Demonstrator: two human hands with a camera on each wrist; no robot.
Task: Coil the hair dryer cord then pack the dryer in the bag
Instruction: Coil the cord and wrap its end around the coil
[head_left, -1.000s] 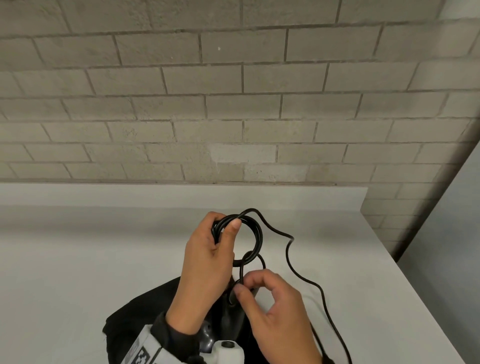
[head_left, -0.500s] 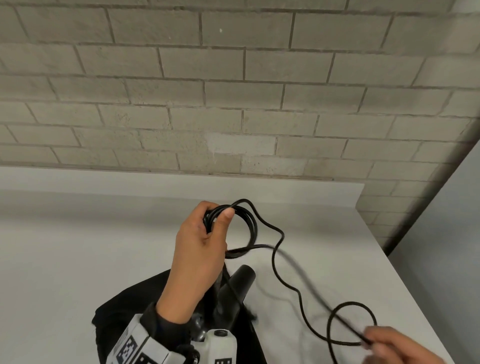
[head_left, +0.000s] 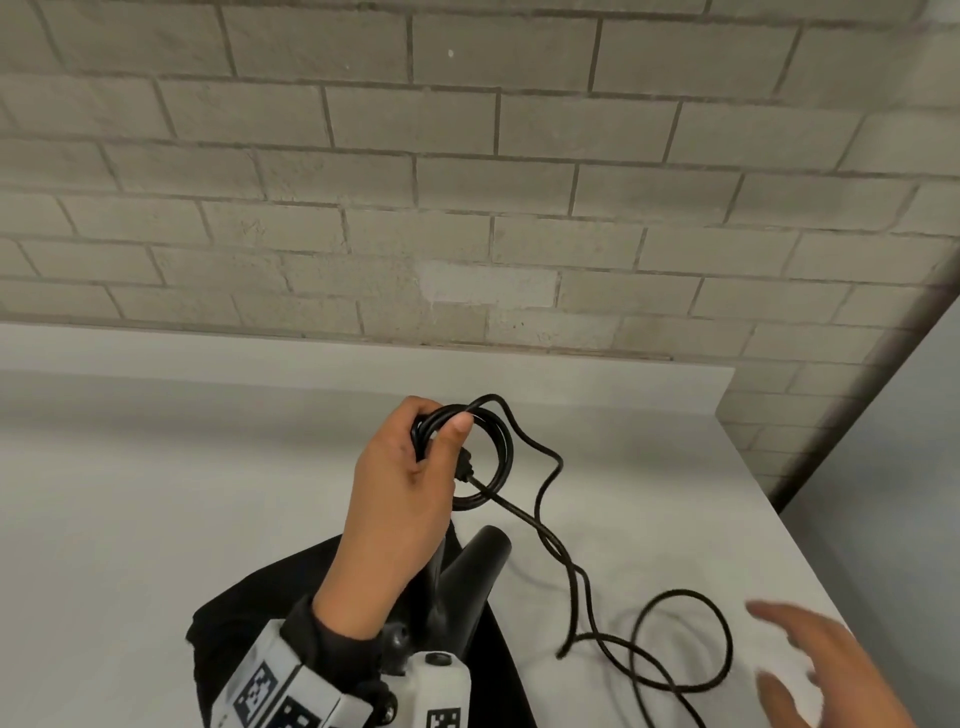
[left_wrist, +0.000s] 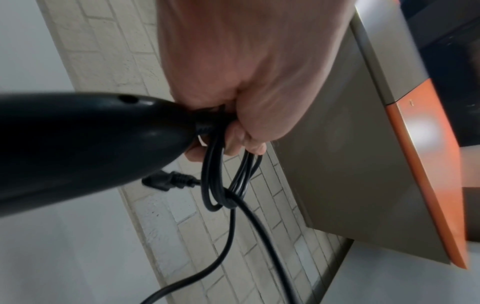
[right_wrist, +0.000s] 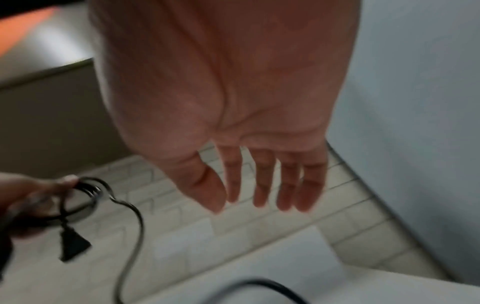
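My left hand grips a small coil of black cord above the white table, thumb pressed over the loops. The plug hangs inside the coil. In the left wrist view the fingers curl round the loops, next to the black dryer body. The dryer's handle pokes up under my left wrist, over the black bag. Loose cord runs down right into a loop lying on the table. My right hand hovers beside that loop, fingers spread, holding nothing.
The white table ends against a grey brick wall at the back. Its right edge borders a grey panel.
My right hand pulled the cord's loose part out to the lower right, then let it go and opened. The loop now lies on the table. My left hand kept its grip on the coil.
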